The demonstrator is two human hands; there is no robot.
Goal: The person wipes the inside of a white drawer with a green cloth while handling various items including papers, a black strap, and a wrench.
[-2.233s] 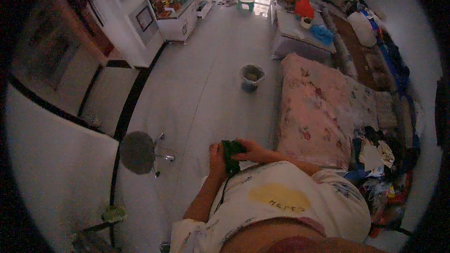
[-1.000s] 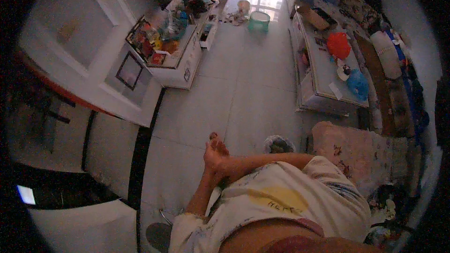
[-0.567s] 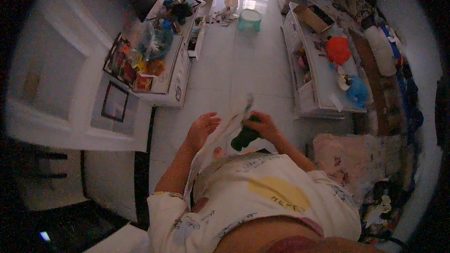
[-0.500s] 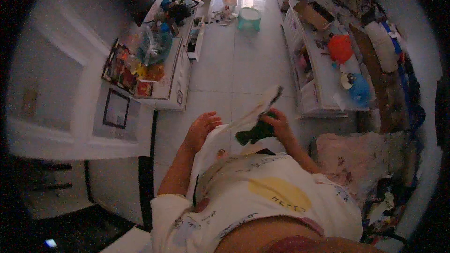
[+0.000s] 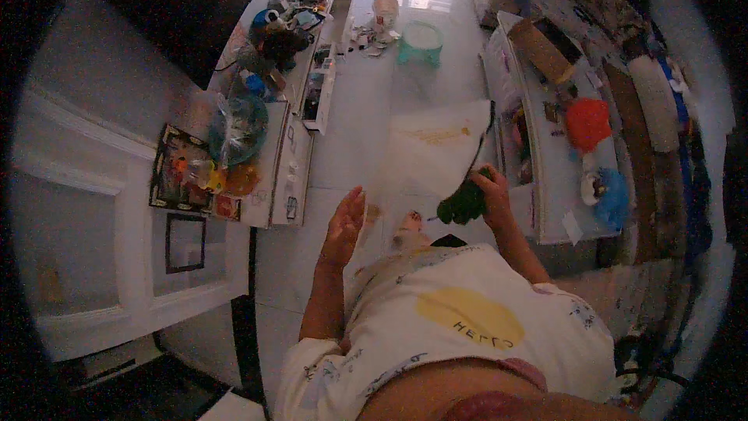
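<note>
Dark green bunched fabric (image 5: pixel 465 201) is gripped in my right hand (image 5: pixel 489 187), its fingers wrapped round the top of it. From that same hand a white sheet-like piece (image 5: pixel 432 144) with a dark edge and a faint yellowish print spreads out over the floor; whether it is cloth or plastic I cannot tell. My left hand (image 5: pixel 344 228) is raised on the other side, fingers stretched out and holding nothing. It is near the blurred left side of the white piece, apart from the green fabric. Part of my foot (image 5: pixel 411 222) shows below, between the hands.
Cluttered cabinets flank the aisle: the left cabinet (image 5: pixel 265 187) has an open drawer (image 5: pixel 318 101), and the right cabinet (image 5: pixel 530 210) bears a red bag (image 5: pixel 587 125) and a blue bag (image 5: pixel 608 196). Ahead on the floor are a green stool (image 5: pixel 421 43), a bucket (image 5: pixel 386 12) and scattered litter.
The white piece has swung up and spread wide ahead of me. My right hand has moved right with the green fabric; my left hand has shifted slightly right, fingers now pointing up.
</note>
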